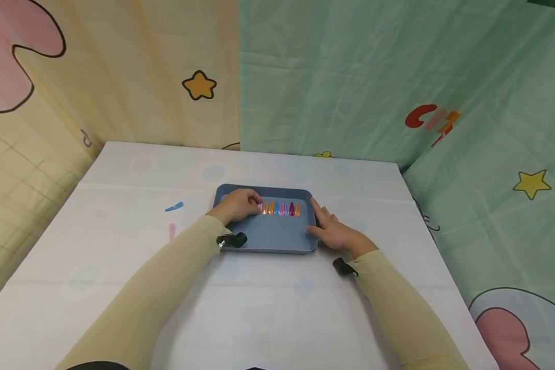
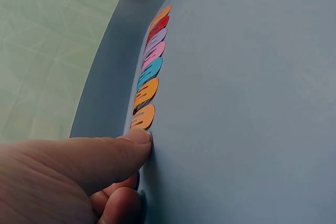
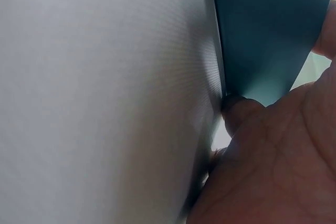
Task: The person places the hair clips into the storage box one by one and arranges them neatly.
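Note:
A blue-grey tray [image 1: 277, 241] lies on the table, with a row of colourful snap hair clips [image 1: 281, 208] along its far part. My left hand [image 1: 238, 204] reaches over the tray's left side to the row's left end. Its thumb and fingers pinch a small hair clip [image 1: 260, 207], mostly covered by the fingertips. In the left wrist view the thumb lies right beside an orange clip [image 2: 143, 116]. My right hand [image 1: 335, 232] rests against the tray's right edge, fingers extended along it and thumb on the rim.
Left of the tray, a blue hair clip [image 1: 174, 206] and a pink hair clip [image 1: 172, 230] lie on the white tablecloth [image 1: 97, 226]. Printed curtains [image 1: 324, 77] hang behind the table and at its sides.

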{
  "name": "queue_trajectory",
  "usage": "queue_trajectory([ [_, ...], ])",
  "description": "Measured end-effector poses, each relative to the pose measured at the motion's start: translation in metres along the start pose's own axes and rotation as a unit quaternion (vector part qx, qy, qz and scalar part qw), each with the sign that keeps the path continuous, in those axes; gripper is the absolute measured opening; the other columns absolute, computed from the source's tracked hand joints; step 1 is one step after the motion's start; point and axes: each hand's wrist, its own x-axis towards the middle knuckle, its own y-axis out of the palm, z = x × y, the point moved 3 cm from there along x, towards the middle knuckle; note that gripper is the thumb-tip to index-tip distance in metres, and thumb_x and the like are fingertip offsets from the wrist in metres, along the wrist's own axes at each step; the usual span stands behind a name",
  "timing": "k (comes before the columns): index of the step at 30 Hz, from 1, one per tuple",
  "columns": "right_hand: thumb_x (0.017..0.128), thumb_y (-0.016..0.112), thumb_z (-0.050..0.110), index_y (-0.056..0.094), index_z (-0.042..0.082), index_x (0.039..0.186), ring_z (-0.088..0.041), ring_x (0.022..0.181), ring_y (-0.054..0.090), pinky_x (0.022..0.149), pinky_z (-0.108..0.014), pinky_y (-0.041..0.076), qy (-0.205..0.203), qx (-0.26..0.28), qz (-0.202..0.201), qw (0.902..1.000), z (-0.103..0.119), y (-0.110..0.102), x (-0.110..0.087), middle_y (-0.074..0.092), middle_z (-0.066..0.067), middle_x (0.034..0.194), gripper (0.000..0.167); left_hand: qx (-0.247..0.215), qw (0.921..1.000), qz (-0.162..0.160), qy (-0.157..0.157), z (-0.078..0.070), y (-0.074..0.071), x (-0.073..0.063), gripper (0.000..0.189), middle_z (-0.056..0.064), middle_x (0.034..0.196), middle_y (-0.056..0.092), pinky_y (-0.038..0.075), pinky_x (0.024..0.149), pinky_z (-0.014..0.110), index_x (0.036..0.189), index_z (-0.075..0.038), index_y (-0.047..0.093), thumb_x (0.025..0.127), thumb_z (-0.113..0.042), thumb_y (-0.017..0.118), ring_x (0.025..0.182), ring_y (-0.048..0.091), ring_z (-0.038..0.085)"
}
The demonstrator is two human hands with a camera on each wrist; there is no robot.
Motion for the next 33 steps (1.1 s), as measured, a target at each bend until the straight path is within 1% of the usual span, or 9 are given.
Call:
queue_trajectory([
  [8, 0.111, 0.046, 0.039, -0.016, 0.020, 0.168, -0.041, 0.163, -0.011, 0.128, -0.064, -0.005, -0.001, 0.002, -0.004, 1.0000, 0.001, 0.000, -0.001, -0.007, -0.015, 0.178, 0.087, 0.000, 1.0000, -0.002, -0.001, 0.001, 0.000, 0.000, 0.026, 0.004, 0.096, 0.066, 0.046, 0.078, 0.030, 0.118, -0.012, 0.073, 0.095, -0.021, 0.079, 0.086, 0.058, 0.018],
  [16, 0.110, 0.046, 0.043, -0.017, 0.021, 0.168, -0.042, 0.163, -0.011, 0.128, -0.065, -0.004, 0.002, 0.000, 0.000, 1.0000, 0.000, 0.001, 0.000, -0.007, -0.016, 0.178, 0.088, -0.004, 1.0000, -0.002, 0.000, 0.001, 0.000, 0.000, 0.026, 0.004, 0.097, 0.066, 0.046, 0.078, 0.030, 0.119, -0.012, 0.073, 0.095, -0.021, 0.079, 0.087, 0.058, 0.018],
  [18, 0.110, 0.046, 0.043, -0.017, 0.021, 0.168, -0.042, 0.163, -0.011, 0.128, -0.065, -0.004, 0.002, -0.002, 0.000, 1.0000, -0.001, 0.001, 0.001, -0.007, -0.015, 0.178, 0.088, -0.008, 1.0000, 0.000, 0.001, 0.001, -0.002, 0.000, 0.028, 0.005, 0.098, 0.067, 0.046, 0.078, 0.030, 0.120, -0.012, 0.072, 0.095, -0.021, 0.079, 0.087, 0.059, 0.018],
  [21, 0.110, 0.046, 0.042, -0.017, 0.021, 0.168, -0.043, 0.163, -0.011, 0.128, -0.066, -0.004, 0.001, -0.003, -0.001, 1.0000, -0.001, 0.001, 0.002, -0.007, -0.016, 0.177, 0.088, -0.011, 0.9999, 0.000, 0.004, 0.001, -0.007, -0.001, 0.033, 0.006, 0.104, 0.068, 0.047, 0.079, 0.031, 0.126, -0.012, 0.070, 0.096, -0.023, 0.076, 0.090, 0.060, 0.019],
  [24, 0.110, 0.046, 0.043, -0.017, 0.022, 0.168, -0.043, 0.163, -0.012, 0.128, -0.066, -0.003, 0.006, -0.002, 0.000, 1.0000, 0.000, 0.001, 0.002, -0.008, -0.016, 0.177, 0.088, -0.012, 0.9998, -0.009, 0.016, 0.000, -0.018, -0.004, 0.039, 0.008, 0.111, 0.070, 0.049, 0.080, 0.032, 0.134, -0.010, 0.066, 0.099, -0.025, 0.073, 0.094, 0.062, 0.021],
  [26, 0.110, 0.046, 0.043, -0.018, 0.023, 0.168, -0.042, 0.163, -0.011, 0.128, -0.066, -0.003, 0.010, 0.000, 0.001, 1.0000, 0.000, 0.002, 0.002, -0.008, -0.015, 0.178, 0.088, -0.017, 0.9993, -0.023, 0.023, -0.001, -0.030, -0.010, 0.041, 0.009, 0.115, 0.071, 0.050, 0.083, 0.035, 0.138, -0.010, 0.064, 0.100, -0.026, 0.070, 0.097, 0.063, 0.023],
  [30, 0.110, 0.046, 0.044, -0.018, 0.026, 0.168, -0.044, 0.163, -0.012, 0.128, -0.067, -0.002, 0.016, 0.004, 0.000, 0.9999, 0.000, 0.002, 0.001, -0.009, -0.014, 0.178, 0.088, -0.028, 0.9969, -0.060, 0.041, -0.003, -0.064, -0.029, 0.042, 0.011, 0.123, 0.072, 0.053, 0.093, 0.043, 0.141, -0.010, 0.063, 0.103, -0.026, 0.067, 0.112, 0.067, 0.028],
  [33, 0.110, 0.046, 0.045, -0.018, 0.026, 0.168, -0.045, 0.162, -0.012, 0.127, -0.068, -0.002, 0.017, 0.003, -0.001, 0.9999, -0.001, 0.001, 0.001, -0.009, -0.015, 0.178, 0.088, -0.021, 0.9962, -0.076, 0.037, 0.003, -0.090, -0.047, 0.040, 0.011, 0.128, 0.071, 0.053, 0.098, 0.049, 0.141, -0.013, 0.063, 0.103, -0.026, 0.067, 0.122, 0.066, 0.032],
])
